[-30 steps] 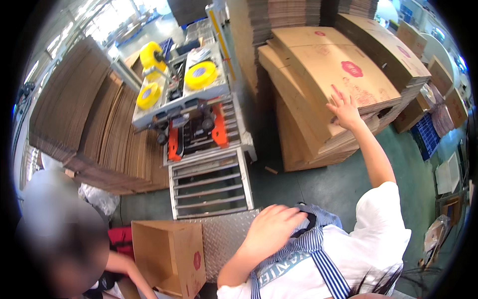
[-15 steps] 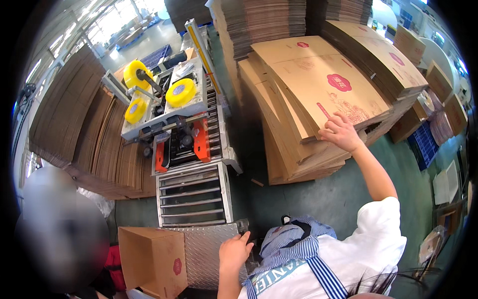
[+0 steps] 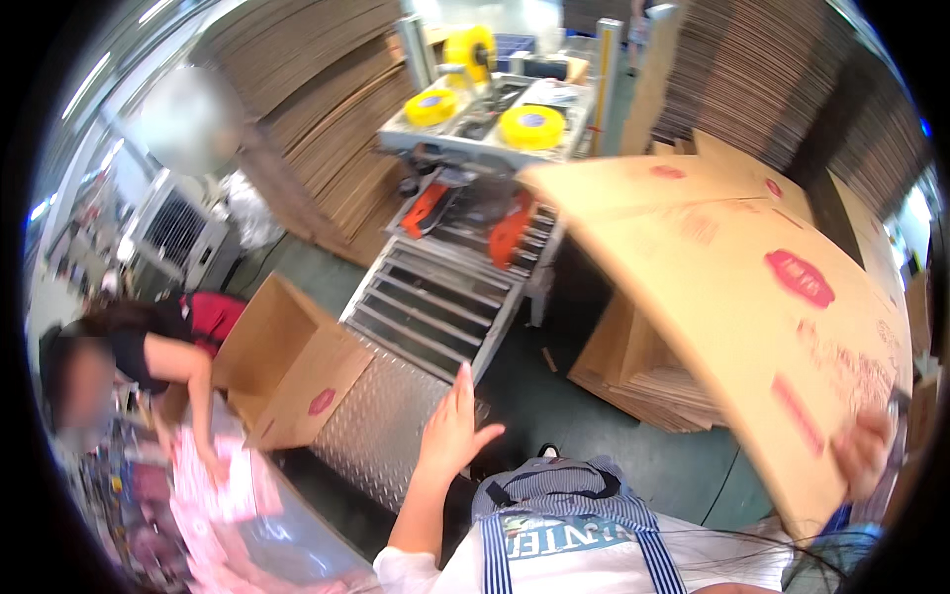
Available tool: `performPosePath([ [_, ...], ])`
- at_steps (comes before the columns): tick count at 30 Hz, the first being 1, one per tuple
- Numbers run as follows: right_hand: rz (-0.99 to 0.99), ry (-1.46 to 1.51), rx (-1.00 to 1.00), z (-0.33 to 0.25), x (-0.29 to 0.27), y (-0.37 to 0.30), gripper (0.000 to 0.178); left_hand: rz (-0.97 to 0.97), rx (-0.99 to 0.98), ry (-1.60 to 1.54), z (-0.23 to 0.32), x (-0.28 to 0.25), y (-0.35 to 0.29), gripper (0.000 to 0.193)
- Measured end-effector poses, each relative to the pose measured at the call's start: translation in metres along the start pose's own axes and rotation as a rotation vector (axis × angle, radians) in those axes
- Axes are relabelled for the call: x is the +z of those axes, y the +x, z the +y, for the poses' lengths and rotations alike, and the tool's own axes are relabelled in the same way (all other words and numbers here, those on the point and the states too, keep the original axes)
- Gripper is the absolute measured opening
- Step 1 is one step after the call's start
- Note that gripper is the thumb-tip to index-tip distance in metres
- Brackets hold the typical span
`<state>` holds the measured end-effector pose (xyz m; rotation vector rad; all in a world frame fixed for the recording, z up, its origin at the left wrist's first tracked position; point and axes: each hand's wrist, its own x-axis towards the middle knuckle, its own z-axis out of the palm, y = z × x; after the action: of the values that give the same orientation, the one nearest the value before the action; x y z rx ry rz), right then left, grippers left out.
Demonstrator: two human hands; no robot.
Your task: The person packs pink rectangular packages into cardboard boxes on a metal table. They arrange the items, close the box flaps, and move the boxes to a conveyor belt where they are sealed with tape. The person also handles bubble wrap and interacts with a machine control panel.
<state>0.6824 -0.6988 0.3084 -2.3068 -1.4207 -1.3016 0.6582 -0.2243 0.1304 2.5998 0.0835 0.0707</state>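
My right hand (image 3: 863, 453) is closed on the near edge of a large flattened cardboard box (image 3: 683, 238), tan with dark red marks. The sheet hangs tilted in the air over the pile of other flattened boxes (image 3: 658, 381). Fingers stretched and thumb apart, my left hand (image 3: 452, 426) is held empty above the right side of a diamond-plate metal table (image 3: 381, 426). To its left, an open cardboard box (image 3: 287, 366) lies on its side, its opening toward the co-worker.
A roller conveyor (image 3: 435, 307) leads from the metal table to a taping machine (image 3: 485, 129) with yellow tape rolls. At left, a co-worker's arm (image 3: 198, 386) reaches onto pink packed goods (image 3: 223, 475). Tall cardboard stacks (image 3: 317, 119) stand behind.
My right hand has lifted the top flattened box off the pile and drawn it right and nearer. My left hand has spread its fingers. The view has turned left, bringing the co-worker into sight.
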Motion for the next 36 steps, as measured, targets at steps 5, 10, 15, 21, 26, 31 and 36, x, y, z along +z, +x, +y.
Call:
performPosePath([
  [5,-0.279,0.969,0.032,0.003,0.055,0.106,0.030,0.935,-0.008,0.060,-0.090,0.003,-0.042,0.064],
  [10,-0.172,0.785,0.461,-0.011,0.284,0.091,0.037,1.005,-0.406,0.560,-0.131,-0.037,-0.136,0.024],
  [15,-0.347,0.660,0.452,-0.193,0.448,0.173,0.057,0.828,-0.591,0.600,-0.175,-0.028,-0.188,0.021],
  [21,-0.352,0.686,-0.196,-0.352,0.458,0.174,0.073,0.674,-0.682,0.499,-0.200,-0.064,-0.163,0.014],
  [26,-0.291,0.721,-0.224,-0.356,0.448,0.160,0.062,0.401,-0.802,0.455,-0.233,-0.094,-0.148,0.026],
  [31,-0.154,0.879,-0.221,-0.350,0.442,0.176,0.016,0.080,-0.934,0.336,-0.266,-0.129,-0.145,0.037],
  [36,-0.388,1.007,-0.215,-0.286,0.432,0.178,0.020,0.035,-1.103,0.255,-0.294,-0.150,-0.183,0.044],
])
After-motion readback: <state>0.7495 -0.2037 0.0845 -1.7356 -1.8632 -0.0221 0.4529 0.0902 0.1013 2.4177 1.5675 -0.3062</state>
